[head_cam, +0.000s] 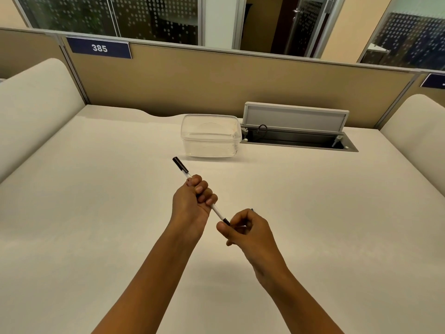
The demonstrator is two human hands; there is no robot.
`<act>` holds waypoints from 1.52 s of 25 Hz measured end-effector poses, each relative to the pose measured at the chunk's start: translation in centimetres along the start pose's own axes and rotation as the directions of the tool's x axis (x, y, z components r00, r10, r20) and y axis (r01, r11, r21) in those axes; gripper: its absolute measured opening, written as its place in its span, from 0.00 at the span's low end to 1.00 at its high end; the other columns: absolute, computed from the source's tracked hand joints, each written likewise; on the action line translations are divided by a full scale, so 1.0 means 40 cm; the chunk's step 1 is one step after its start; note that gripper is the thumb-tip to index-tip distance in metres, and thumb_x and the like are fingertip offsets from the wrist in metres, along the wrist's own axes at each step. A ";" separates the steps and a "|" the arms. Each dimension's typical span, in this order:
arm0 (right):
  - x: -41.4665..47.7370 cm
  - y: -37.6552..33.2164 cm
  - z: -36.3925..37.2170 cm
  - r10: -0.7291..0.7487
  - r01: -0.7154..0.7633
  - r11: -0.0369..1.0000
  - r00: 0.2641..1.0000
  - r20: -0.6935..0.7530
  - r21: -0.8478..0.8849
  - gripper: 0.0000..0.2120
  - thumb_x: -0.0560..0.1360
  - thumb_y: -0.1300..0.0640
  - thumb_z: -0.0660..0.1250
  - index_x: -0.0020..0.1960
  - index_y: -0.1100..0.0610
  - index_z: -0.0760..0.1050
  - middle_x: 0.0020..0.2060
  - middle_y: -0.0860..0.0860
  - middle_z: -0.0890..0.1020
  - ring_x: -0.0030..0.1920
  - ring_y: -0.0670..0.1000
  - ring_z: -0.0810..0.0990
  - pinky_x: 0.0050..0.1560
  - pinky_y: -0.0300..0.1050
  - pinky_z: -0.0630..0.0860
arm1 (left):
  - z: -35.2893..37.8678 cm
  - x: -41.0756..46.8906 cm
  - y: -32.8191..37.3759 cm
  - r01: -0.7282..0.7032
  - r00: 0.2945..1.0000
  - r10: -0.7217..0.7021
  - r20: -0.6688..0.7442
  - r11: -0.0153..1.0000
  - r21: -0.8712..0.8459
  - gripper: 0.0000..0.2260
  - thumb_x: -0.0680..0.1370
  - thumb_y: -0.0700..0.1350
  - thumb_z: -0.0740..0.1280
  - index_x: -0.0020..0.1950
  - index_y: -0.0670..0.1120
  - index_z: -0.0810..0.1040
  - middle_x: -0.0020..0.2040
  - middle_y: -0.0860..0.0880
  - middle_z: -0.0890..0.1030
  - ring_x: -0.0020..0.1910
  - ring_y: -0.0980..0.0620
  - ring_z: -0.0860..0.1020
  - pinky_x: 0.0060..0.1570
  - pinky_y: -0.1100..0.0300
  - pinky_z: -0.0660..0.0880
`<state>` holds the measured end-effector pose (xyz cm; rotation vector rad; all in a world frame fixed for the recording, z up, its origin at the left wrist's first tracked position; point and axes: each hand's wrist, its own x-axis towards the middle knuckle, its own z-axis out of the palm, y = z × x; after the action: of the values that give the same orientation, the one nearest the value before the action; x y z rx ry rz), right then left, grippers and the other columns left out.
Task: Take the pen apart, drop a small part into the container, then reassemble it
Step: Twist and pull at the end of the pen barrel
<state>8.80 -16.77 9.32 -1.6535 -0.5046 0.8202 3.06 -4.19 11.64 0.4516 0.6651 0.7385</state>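
Observation:
A white pen with a black cap at its far end and a black piece at its near end is held slanted above the desk. My left hand is wrapped in a fist around the middle of the barrel. My right hand pinches the black near end between thumb and fingers. A clear plastic container stands open on the desk beyond the pen, with nothing visible inside it.
The cream desk is fenced by a tan partition at the back. An open cable hatch with a raised grey lid lies right of the container. Cream padded dividers stand at both sides.

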 end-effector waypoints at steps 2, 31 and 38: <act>0.000 0.000 0.001 0.032 -0.032 0.999 0.999 0.035 -0.008 0.17 0.67 0.43 0.71 0.46 0.56 0.78 0.38 0.50 0.82 0.33 0.45 0.81 0.40 0.41 0.81 | 0.004 0.002 0.002 0.000 1.000 0.000 0.005 1.000 -0.003 0.19 0.76 0.32 0.44 0.31 0.47 0.64 0.22 0.53 0.64 0.19 0.56 0.58 0.20 0.65 0.60; -0.005 0.011 0.004 0.017 -0.017 0.979 1.000 0.000 -0.202 0.06 0.73 0.49 0.70 0.39 0.50 0.78 0.32 0.45 0.75 0.34 0.44 0.72 0.36 0.35 0.69 | 0.003 -0.014 -0.019 0.004 0.999 0.000 -0.049 0.997 0.071 0.17 0.76 0.33 0.46 0.31 0.47 0.64 0.22 0.53 0.63 0.21 0.56 0.57 0.22 0.65 0.59; -0.010 0.017 -0.002 0.056 -0.045 0.987 0.996 0.068 -0.155 0.10 0.74 0.45 0.65 0.46 0.50 0.79 0.39 0.44 0.81 0.36 0.43 0.75 0.41 0.36 0.71 | 0.003 -0.013 -0.014 -0.005 0.998 0.009 -0.059 0.997 0.071 0.17 0.75 0.32 0.45 0.31 0.47 0.64 0.22 0.53 0.63 0.21 0.56 0.58 0.22 0.65 0.59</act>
<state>8.54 -17.27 8.78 -1.7884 -0.5906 0.9001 3.13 -4.96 11.60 0.4991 0.7473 0.7388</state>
